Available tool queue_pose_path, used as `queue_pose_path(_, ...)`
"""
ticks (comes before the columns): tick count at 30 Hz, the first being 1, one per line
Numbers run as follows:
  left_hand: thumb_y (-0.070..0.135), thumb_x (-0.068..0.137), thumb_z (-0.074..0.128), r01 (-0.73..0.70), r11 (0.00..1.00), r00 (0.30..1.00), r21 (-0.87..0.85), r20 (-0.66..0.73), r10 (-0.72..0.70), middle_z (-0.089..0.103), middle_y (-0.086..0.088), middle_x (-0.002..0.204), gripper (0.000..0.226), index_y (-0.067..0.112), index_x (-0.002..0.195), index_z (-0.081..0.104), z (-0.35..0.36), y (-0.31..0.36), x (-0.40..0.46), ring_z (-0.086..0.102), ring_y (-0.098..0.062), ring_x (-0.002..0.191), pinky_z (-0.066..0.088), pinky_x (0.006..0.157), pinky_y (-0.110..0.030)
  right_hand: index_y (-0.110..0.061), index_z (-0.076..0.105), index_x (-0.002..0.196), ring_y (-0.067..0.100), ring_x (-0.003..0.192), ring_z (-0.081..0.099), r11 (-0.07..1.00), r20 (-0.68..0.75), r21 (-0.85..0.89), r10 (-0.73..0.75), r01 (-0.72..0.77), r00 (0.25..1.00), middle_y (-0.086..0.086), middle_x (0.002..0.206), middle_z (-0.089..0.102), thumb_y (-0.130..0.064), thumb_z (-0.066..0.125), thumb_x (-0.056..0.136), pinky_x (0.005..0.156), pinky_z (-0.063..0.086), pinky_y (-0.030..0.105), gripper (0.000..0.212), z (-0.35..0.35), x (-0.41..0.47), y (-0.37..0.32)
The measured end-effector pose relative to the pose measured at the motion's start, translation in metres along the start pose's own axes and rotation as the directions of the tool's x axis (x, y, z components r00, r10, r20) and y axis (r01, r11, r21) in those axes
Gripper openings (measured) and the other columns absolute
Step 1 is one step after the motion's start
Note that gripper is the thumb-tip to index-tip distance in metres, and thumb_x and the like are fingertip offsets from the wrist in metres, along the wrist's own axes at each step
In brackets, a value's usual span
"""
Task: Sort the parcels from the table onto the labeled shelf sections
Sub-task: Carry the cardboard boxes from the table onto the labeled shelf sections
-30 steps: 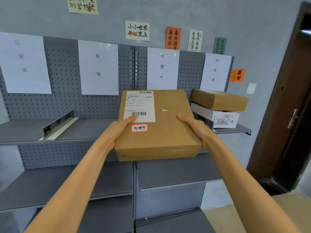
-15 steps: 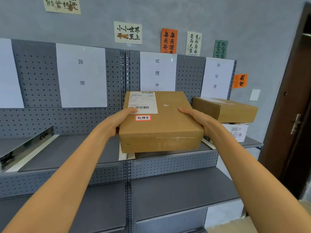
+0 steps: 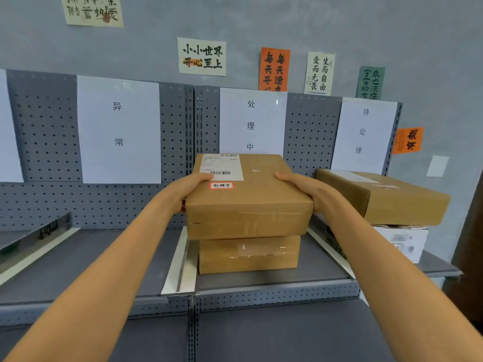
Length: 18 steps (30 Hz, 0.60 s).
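A flat brown cardboard parcel (image 3: 251, 199) with a white shipping label and a small red-framed sticker sits on top of a second, smaller brown parcel (image 3: 248, 254) on the upper shelf (image 3: 274, 279). It stands in the section under the white sign 处理中 (image 3: 252, 121). My left hand (image 3: 183, 192) grips its left edge with the thumb on top. My right hand (image 3: 308, 190) grips its right edge the same way.
To the right, under the sign 待处理 (image 3: 366, 131), a brown box (image 3: 386, 197) lies on a white box (image 3: 402, 241). Metal dividers (image 3: 180, 262) separate the sections. The section under the sign 异常 (image 3: 117, 126) lies to the left. A lower shelf (image 3: 287, 333) runs below.
Both hands have carried the parcel forward over the shelf and brought it down onto the smaller parcel in the middle section. The view has moved closer to the shelf.
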<state>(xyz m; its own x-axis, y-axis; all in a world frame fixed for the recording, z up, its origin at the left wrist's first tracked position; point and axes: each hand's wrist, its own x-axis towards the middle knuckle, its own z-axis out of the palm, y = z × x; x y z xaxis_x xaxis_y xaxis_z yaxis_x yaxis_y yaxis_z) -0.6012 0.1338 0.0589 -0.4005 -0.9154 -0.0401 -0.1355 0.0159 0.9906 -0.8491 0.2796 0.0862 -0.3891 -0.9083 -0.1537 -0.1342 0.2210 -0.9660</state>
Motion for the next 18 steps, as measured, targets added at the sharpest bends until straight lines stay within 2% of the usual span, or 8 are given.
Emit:
queue_pose_path(4,0.046,0.080,0.069,0.032,0.999,0.999,0.007,-0.004,-0.031,0.072,-0.006,0.108,0.042,0.025,0.116,0.062,0.003,-0.004,0.022,0.067,-0.025,0.102,0.050,0.098,-0.045,-0.017,0.058,0.106,0.025,0.091,0.065,0.999,0.026,-0.025,0.021,-0.020,0.999,0.010,0.105,0.067,-0.050,0.069,0.082,0.075,0.054,0.038,0.042,-0.003,0.029,0.000)
queue_pose_path(9,0.043,0.083,0.068,0.076,0.997,0.997,-0.005,0.003,-0.076,0.072,-0.007,0.109,0.040,0.023,0.117,0.062,0.010,-0.010,0.044,0.067,-0.026,0.103,0.050,0.097,-0.044,-0.018,0.058,0.099,0.025,0.088,0.066,0.996,0.015,-0.050,0.069,-0.069,0.997,0.010,0.102,0.067,-0.052,0.070,0.081,0.074,0.054,0.038,0.040,-0.008,0.057,0.007)
queue_pose_path(15,0.045,0.080,0.070,0.133,0.991,0.991,0.015,-0.002,-0.133,0.071,-0.008,0.109,0.045,0.022,0.118,0.062,0.013,-0.021,0.058,0.067,-0.027,0.103,0.051,0.094,-0.043,-0.017,0.058,0.112,0.026,0.091,0.067,0.988,0.011,-0.093,0.123,-0.121,0.992,0.010,0.106,0.068,-0.056,0.073,0.076,0.073,0.055,0.037,0.055,-0.009,0.078,0.015)
queue_pose_path(18,0.046,0.077,0.072,0.149,0.988,0.989,0.033,-0.009,-0.149,0.072,-0.007,0.107,0.046,0.022,0.115,0.063,0.014,-0.021,0.061,0.067,-0.026,0.101,0.051,0.095,-0.044,-0.017,0.058,0.114,0.027,0.096,0.067,0.986,-0.001,-0.104,0.133,-0.132,0.991,0.011,0.109,0.068,-0.058,0.074,0.073,0.083,0.055,0.040,0.060,-0.011,0.084,0.017)
